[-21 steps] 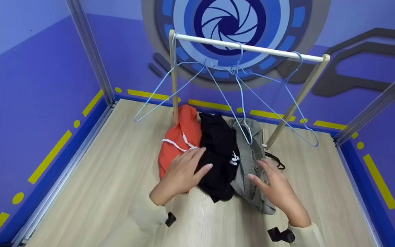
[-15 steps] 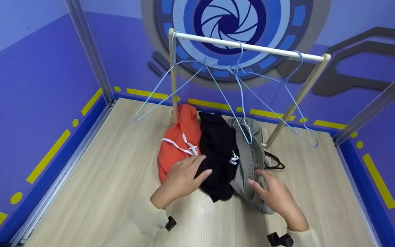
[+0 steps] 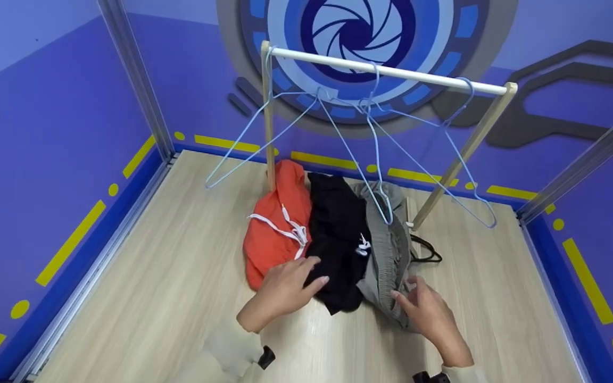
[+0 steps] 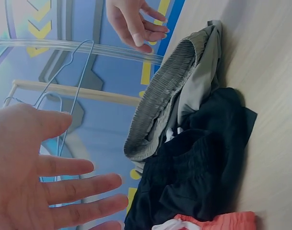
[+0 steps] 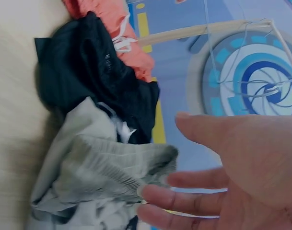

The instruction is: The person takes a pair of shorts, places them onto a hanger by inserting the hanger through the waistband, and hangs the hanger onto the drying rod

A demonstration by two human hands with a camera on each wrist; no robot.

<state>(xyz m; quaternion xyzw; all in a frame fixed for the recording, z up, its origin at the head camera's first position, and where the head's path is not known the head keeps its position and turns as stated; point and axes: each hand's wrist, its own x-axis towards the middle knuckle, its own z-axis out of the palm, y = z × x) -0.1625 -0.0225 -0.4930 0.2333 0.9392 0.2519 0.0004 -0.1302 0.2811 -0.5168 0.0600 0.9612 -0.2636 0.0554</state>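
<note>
Three elastic-waist pants lie side by side on the wooden surface: an orange pair (image 3: 274, 229) with a white drawstring, a black pair (image 3: 338, 218) with a small white tie, and a grey pair (image 3: 378, 271) whose ribbed waistband gapes. My left hand (image 3: 283, 287) hovers over the near ends of the orange and black pairs, its fingers spread and holding nothing in the left wrist view. On the other side, my right hand (image 3: 433, 314) is at the near right edge of the grey pair, thumb and fingers apart. In the right wrist view its fingertips (image 5: 150, 194) overlap the grey waistband.
Behind the clothes stands a wooden rack with a white rail (image 3: 333, 61). Three blue wire hangers hang from it, the middle one (image 3: 375, 154) reaching down over the grey pants. A black cord loop (image 3: 428, 249) lies to their right. Blue panels (image 3: 61, 133) enclose the surface.
My right hand has moved down toward me along the grey pants' right edge. The left hand has drawn back slightly, uncovering more of the orange pair. The clothes stay put.
</note>
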